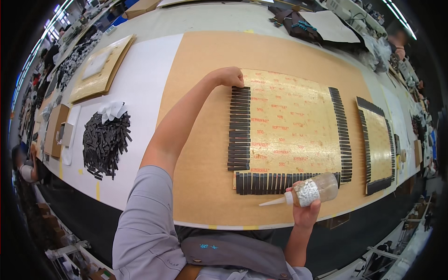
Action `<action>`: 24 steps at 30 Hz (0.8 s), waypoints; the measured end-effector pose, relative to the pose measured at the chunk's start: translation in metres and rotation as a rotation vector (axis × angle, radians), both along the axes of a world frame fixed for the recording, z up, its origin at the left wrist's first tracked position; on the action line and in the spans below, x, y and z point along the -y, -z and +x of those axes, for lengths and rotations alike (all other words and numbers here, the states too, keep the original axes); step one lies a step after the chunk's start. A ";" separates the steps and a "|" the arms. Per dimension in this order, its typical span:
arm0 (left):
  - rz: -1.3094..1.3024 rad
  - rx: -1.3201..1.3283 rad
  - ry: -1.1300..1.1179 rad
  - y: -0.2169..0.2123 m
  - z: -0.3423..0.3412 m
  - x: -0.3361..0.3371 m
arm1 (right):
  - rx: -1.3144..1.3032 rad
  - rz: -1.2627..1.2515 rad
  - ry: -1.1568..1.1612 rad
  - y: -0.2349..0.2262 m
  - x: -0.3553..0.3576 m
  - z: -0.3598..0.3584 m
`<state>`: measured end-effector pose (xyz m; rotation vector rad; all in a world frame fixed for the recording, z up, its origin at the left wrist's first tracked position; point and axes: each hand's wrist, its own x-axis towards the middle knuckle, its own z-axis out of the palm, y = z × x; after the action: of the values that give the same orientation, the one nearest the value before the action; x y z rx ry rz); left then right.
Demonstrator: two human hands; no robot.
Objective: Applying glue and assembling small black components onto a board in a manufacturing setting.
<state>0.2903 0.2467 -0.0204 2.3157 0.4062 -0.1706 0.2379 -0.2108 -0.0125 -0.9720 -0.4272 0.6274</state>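
A tan board (291,116) with red printing lies in front of me. Rows of short black strips (239,128) line its left, right and near edges. At the board's far left corner is my left hand (227,77), its fingers curled closed at the top of the left row. Whatever those fingers may hold is hidden. My right hand (305,215) grips a clear squeeze bottle (327,187) with a silvery label over the near edge. The bottle is tipped on its side, and its long white nozzle points left.
A heap of loose black strips (105,144) lies on the white table (154,70) to the left, with crumpled white paper on it. Another strip-edged board (377,142) lies at right. Stacked boards (105,65) are at far left; a dark bag (298,25) is at the back.
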 end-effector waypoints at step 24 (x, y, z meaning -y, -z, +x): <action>0.531 -0.147 -1.103 0.018 -0.403 0.045 | -0.113 0.140 -0.209 0.004 -0.008 -0.037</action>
<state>-0.1128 0.2012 -0.0385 2.2008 1.8894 0.3529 0.2008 -0.2026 -0.0168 -0.7607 -0.4696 0.8259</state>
